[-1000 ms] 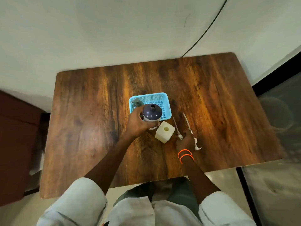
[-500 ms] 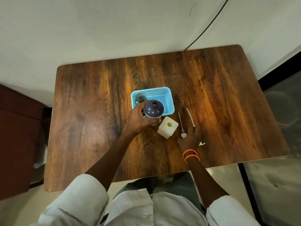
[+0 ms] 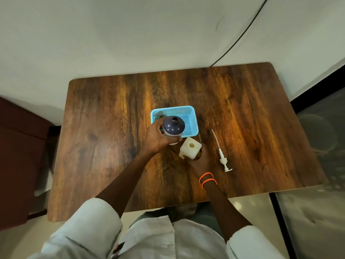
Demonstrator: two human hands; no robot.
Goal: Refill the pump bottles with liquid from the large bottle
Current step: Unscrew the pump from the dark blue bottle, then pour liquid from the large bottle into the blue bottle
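Left hand (image 3: pixel 156 136) wraps the large bottle (image 3: pixel 173 127), frame centre. Right hand (image 3: pixel 200 159) cups the square pump bottle (image 3: pixel 190 147). Loose pump (image 3: pixel 223 157) lies right; blue basket (image 3: pixel 190 116) behind.

Dim, warm indoor light. Soft glare patch on the table (image 3: pixel 231 116) right of centre, toward its far edge; its left side and near-left corner are darker. Small specular dots on the large bottle (image 3: pixel 173 126) cap. Wide-angle bowing curves the table edges. Overall soft, slight blur, heavy vignetting at the frame's lower corners.
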